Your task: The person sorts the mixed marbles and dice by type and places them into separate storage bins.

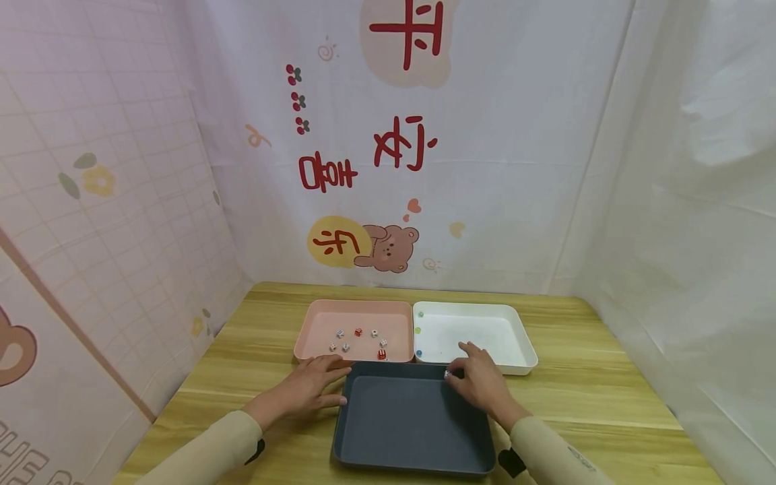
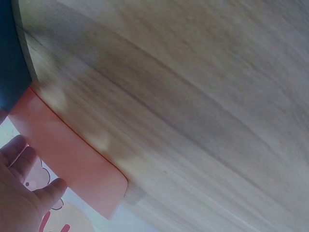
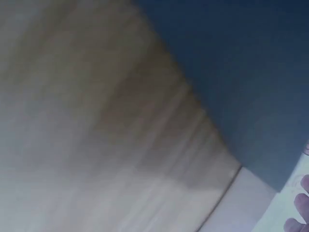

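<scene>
Between its thumb and index finger, my right hand (image 1: 480, 382) pinches a small white die (image 1: 447, 374) at the far right part of the dark grey tray (image 1: 412, 428). Its other fingers spread over the front of the white tray (image 1: 479, 330). At the dark tray's far left corner rests my left hand (image 1: 308, 387), fingers extended and holding nothing. In the left wrist view, the left hand (image 2: 24, 188) shows beside the pink tray's wall (image 2: 72, 152). Only fingertips (image 3: 303, 208) of the right hand appear in the right wrist view, with the die hidden.
Behind the dark tray, the pink tray (image 1: 321, 320) holds several white dice and two red ones, including a red die (image 1: 382, 354). Along the white tray's left side lie a green die (image 1: 421, 314), a yellow-green die (image 1: 417, 331) and a blue die (image 1: 419, 353). Printed cloth (image 1: 485, 202) hangs behind the wooden table (image 1: 582, 377).
</scene>
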The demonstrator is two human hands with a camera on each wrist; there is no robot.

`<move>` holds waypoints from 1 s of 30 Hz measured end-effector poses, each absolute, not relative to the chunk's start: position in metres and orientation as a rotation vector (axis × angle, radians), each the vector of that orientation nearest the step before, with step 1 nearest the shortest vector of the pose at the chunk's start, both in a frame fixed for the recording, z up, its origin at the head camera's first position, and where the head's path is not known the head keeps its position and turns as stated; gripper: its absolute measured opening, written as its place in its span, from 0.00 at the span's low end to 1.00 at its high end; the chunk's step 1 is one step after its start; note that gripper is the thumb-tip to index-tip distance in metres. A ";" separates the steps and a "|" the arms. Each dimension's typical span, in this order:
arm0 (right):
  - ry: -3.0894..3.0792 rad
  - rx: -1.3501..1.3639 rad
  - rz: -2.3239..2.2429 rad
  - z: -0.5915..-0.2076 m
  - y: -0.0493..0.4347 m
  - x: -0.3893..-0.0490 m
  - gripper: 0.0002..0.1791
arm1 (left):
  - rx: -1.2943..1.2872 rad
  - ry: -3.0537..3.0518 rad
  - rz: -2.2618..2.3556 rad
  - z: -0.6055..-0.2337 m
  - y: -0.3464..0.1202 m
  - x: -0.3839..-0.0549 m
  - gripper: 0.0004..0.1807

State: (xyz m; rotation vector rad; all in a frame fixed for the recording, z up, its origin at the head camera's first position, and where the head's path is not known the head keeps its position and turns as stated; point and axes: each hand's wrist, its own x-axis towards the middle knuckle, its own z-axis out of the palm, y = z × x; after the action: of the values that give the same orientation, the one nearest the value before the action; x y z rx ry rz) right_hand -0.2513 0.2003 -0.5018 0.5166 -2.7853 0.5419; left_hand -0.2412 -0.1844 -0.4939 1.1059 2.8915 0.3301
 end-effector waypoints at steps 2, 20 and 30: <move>-2.787 0.520 0.586 -0.499 0.198 -0.255 0.05 | 1.103 2.892 0.327 -0.494 -0.184 -0.241 0.35; -2.847 0.513 0.669 -0.467 0.183 -0.274 0.07 | 1.125 2.891 0.332 -0.492 -0.183 -0.240 0.35; -2.828 0.562 0.671 -0.456 0.157 -0.288 0.06 | 1.118 2.888 0.319 -0.494 -0.185 -0.241 0.35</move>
State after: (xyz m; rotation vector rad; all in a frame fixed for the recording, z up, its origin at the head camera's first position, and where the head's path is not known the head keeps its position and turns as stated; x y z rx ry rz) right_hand -0.2876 0.1569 -0.4557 0.5617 -2.8276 0.6710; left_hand -0.2412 -0.1848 -0.4936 1.1177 2.8879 0.3191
